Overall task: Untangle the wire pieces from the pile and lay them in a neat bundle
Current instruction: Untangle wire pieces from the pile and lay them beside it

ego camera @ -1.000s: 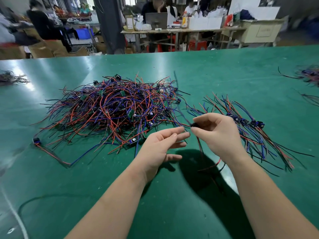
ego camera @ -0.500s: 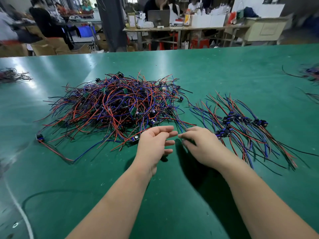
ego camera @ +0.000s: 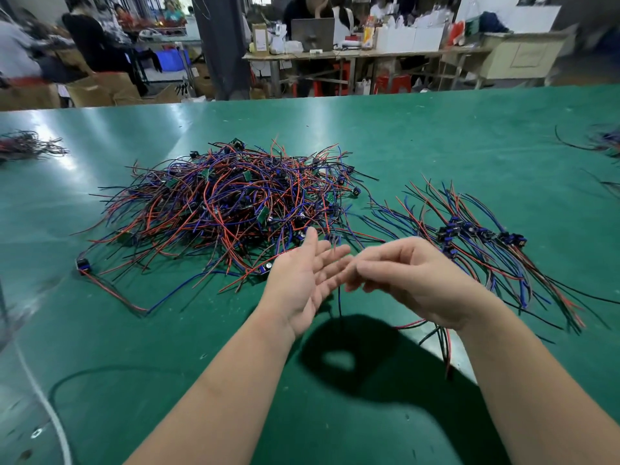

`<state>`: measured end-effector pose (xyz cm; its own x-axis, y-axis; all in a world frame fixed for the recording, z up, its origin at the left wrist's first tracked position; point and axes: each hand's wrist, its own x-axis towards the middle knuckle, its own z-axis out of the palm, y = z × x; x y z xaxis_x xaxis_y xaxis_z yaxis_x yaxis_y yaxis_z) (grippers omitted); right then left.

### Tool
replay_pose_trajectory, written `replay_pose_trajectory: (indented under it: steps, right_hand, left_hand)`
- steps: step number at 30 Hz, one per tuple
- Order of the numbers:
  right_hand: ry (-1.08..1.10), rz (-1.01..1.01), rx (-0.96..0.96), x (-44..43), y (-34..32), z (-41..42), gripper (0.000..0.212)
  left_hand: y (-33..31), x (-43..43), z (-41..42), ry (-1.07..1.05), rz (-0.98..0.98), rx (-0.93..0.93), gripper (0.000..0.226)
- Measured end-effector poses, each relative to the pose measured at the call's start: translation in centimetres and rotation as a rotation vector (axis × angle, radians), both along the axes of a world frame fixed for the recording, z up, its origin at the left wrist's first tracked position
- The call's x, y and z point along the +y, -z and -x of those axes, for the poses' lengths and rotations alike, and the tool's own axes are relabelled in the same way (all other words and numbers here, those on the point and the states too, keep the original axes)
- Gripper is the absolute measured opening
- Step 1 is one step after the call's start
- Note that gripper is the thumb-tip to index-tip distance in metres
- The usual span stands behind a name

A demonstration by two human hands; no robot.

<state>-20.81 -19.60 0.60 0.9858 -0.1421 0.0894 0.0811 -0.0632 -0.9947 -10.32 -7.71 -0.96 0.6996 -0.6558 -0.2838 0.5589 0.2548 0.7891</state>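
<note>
Pinched in the right hand (ego camera: 416,280), one wire piece (ego camera: 444,344) hangs down toward six o'clock, while the left hand (ego camera: 302,280) is open and empty. Judging by position, the bundle (ego camera: 476,236) lies at two o'clock, nearer the right hand, and the pile (ego camera: 228,209) at eleven.

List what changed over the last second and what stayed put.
The right hand laid its earlier wire piece on the neat bundle, dipped to the pile's edge, and now lifts again, closed on a new wire piece hanging below it. The left hand stayed open, palm up, beside it. The tangled pile and green table look unchanged.
</note>
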Motion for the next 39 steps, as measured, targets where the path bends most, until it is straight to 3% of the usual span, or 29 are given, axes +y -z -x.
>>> replay_pose_trajectory:
  steps: [3,6,8,11,13,16,19,27,29,32,35,39]
  right_hand:
    - [-0.234,0.071,0.08,0.2,-0.3,0.4,0.014]
    - [-0.311,0.147,0.205,0.1,-0.6,0.7,0.011]
    - [-0.216,0.105,0.284,-0.1,-0.8,0.8,0.015]
    - [0.182,-0.012,0.306,-0.5,-0.8,0.4,0.031]
    - [0.357,-0.146,0.251,-0.7,-0.8,0.1,0.032]
    - [0.362,-0.362,0.094,-0.3,-1.1,-0.3,0.026]
    - [0.354,-0.448,-0.03,-0.1,-1.2,-0.5,0.023]
    - [0.359,-0.424,-0.027,-0.2,-1.0,-0.4,0.014]
    - [0.352,-0.402,-0.024,-0.2,-1.0,-0.4,0.014]
    - [0.318,-0.42,-0.047,-0.3,-0.9,-0.4,0.015]
    - [0.275,-0.433,-0.097,-0.3,-0.8,-0.4,0.015]
    - [0.29,-0.5,-0.085,0.1,-0.4,-0.9,0.016]
  left_hand:
    - [-0.3,0.3,-0.1,-0.025,0.08,0.028,0.021]
    - [-0.6,0.6,0.1,-0.004,0.114,0.037,0.009]
    - [-0.8,0.7,0.2,0.043,0.139,0.053,0.01]
    - [-1.2,0.9,0.3,0.133,0.164,0.011,0.013]
    - [-1.4,1.1,0.4,0.193,0.184,-0.036,0.019]
    - [-1.4,1.2,0.8,0.292,0.198,-0.122,0.027]
    - [-1.3,1.2,1.3,0.349,0.176,-0.198,0.031]
    - [-0.3,0.7,1.7,0.292,-0.069,-0.455,0.004]
    - [-0.4,0.7,1.8,0.289,-0.128,-0.514,0.013]
    - [-0.9,0.6,1.8,0.356,-0.159,-0.437,0.021]
    - [-1.0,0.9,1.6,0.471,-0.059,-0.303,0.028]
    - [-1.4,1.3,1.8,0.461,-0.023,-0.135,0.022]
